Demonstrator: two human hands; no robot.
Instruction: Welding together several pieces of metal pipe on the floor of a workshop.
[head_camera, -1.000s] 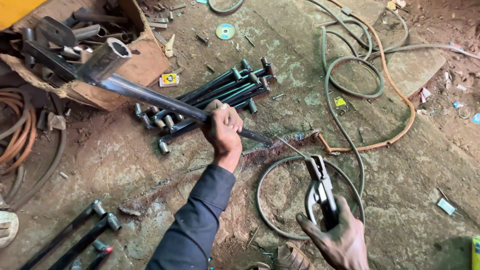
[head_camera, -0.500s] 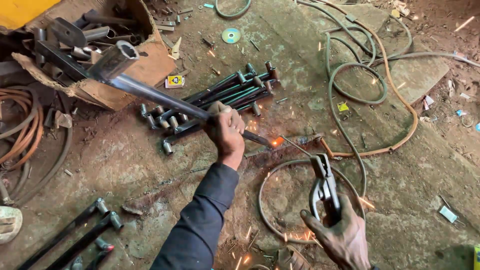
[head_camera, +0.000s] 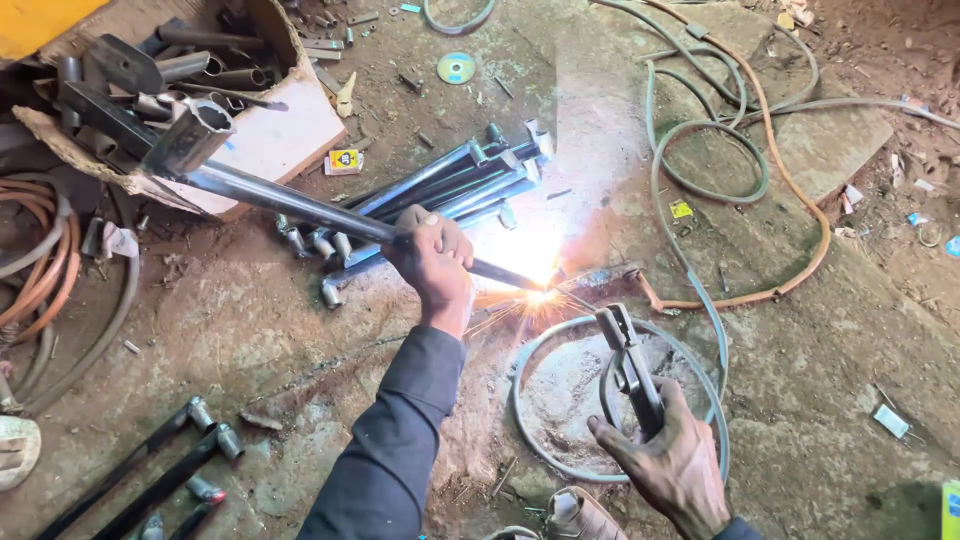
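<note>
Sparks have grown into a bright flare (head_camera: 535, 290) at centre. Left hand (head_camera: 435, 262) grips the long steel tube (head_camera: 290, 200); right hand (head_camera: 672, 462), near right, clasps the welding holder (head_camera: 628, 362).

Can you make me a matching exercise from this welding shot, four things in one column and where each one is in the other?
Things:
1. long metal tube
2. electrode holder
3. shiny disc
4. bundle of pipes

Places:
A. flat on the ground near the top
B. gripped in the left hand
C. lying behind the left hand
D. held in the right hand

Pairs: 1-B, 2-D, 3-A, 4-C
</note>
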